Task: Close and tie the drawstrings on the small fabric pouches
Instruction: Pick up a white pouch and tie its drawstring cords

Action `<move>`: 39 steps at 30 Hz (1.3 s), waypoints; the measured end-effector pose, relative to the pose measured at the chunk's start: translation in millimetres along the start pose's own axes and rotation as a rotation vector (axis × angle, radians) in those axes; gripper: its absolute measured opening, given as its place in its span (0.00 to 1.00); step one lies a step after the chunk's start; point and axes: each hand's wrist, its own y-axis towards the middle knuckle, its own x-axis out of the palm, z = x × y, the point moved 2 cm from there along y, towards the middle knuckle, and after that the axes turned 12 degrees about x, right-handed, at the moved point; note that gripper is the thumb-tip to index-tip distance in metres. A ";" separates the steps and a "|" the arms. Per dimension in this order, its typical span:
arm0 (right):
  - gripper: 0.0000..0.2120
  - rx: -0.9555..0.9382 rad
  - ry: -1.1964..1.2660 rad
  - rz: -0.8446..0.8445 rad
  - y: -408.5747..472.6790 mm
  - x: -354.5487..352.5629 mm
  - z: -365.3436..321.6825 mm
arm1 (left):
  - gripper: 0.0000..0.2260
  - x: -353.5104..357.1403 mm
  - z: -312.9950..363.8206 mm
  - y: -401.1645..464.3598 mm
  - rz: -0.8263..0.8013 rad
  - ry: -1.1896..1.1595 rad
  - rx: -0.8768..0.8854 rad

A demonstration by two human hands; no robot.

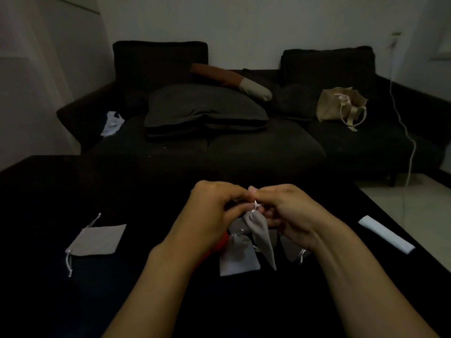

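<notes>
Both forearms are reaching in from the bottom edge, meeting over a dark counter (73, 301). From the head view, the left hand (214, 206) and the right hand (290, 213) are pinching the white drawstring (255, 205) at the neck of a grey pouch (261, 237), fingers curled tight on the cord. That pouch is hanging from its gathered mouth, lifted off the counter, probably so its own weight is keeping the neck cinched while the knot is being formed. How far along the knot is cannot be told; the cord is tiny between the fingertips.

Lying beneath the hands are a lighter pouch (239, 262) and another grey one (292, 252), both apparently closed at the neck. Well to the left, a flat pouch (97, 240) is lying with its strings loose, seemingly waiting its turn. Something red (217, 250) is peeking out beside the left wrist. To the right, a white folded strip (386, 234) is resting near the counter's edge.
</notes>
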 end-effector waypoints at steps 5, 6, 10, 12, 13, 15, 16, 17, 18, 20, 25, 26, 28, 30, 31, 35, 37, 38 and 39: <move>0.16 0.038 0.027 0.022 -0.9 -1.0 -1.2 | 0.06 2.8 -1.3 1.2 -0.024 0.075 0.029; 0.16 0.033 0.034 0.028 -0.2 -1.4 -1.2 | 0.06 3.7 -1.0 0.9 -0.003 0.083 0.029; 0.13 -0.007 0.068 0.077 0.3 -0.9 -4.7 | 0.07 9.2 2.2 0.1 0.144 0.020 -0.054; 0.12 -0.063 0.048 0.139 -0.5 1.8 -7.3 | 0.06 13.8 1.9 0.2 0.193 -0.075 -0.195; 0.12 -0.111 0.049 0.187 -0.7 2.3 -8.5 | 0.05 16.6 1.7 0.6 0.207 -0.123 -0.277; 0.15 -0.226 0.070 0.300 0.1 2.0 -10.7 | 0.05 20.5 0.6 0.2 0.284 -0.175 -0.397; 0.15 -0.273 0.081 0.347 0.0 2.2 -10.6 | 0.05 21.9 0.3 -1.1 0.333 -0.197 -0.436; 0.15 -0.310 0.088 0.379 -0.2 2.0 -11.6 | 0.05 23.4 -0.4 -0.9 0.382 -0.224 -0.465; 0.15 -0.341 0.093 0.400 -0.5 2.3 -10.8 | 0.05 25.0 -1.0 -1.8 0.422 -0.258 -0.490; 0.15 -0.389 0.100 0.433 -0.4 2.5 -9.6 | 0.05 27.6 -3.1 -2.8 0.478 -0.350 -0.531; 0.15 -0.445 0.113 0.518 3.2 0.8 -5.9 | 0.04 29.3 -2.7 -3.7 0.495 -0.475 -0.567; 0.14 -0.449 0.106 0.515 3.2 0.5 -5.9 | 0.03 27.9 -2.5 -3.9 0.501 -0.479 -0.568; 0.14 -0.420 0.050 0.417 4.2 2.7 -5.3 | 0.03 22.2 -4.2 -5.1 0.516 -0.524 -0.580; 0.13 -0.296 -0.028 0.224 5.8 7.1 -2.4 | 0.04 13.2 -8.3 -8.3 0.505 -0.606 -0.608; 0.15 -0.221 -0.057 0.130 7.2 9.5 0.1 | 0.05 8.3 -10.9 -10.7 0.493 -0.628 -0.625; 0.13 -0.136 -0.087 -0.045 21.4 23.2 10.5 | 0.04 -10.2 -23.2 -25.9 0.427 -0.674 -0.713; 0.12 -0.129 -0.069 -0.040 29.7 33.3 15.1 | 0.07 -20.1 -30.1 -33.3 0.348 -0.681 -0.760; 0.13 -0.118 -0.071 -0.030 34.1 42.0 17.7 | 0.09 -27.2 -37.2 -40.1 0.327 -0.650 -0.792; 0.13 -0.107 -0.083 -0.012 37.6 49.9 20.1 | 0.11 -34.1 -46.3 -47.2 0.322 -0.569 -0.830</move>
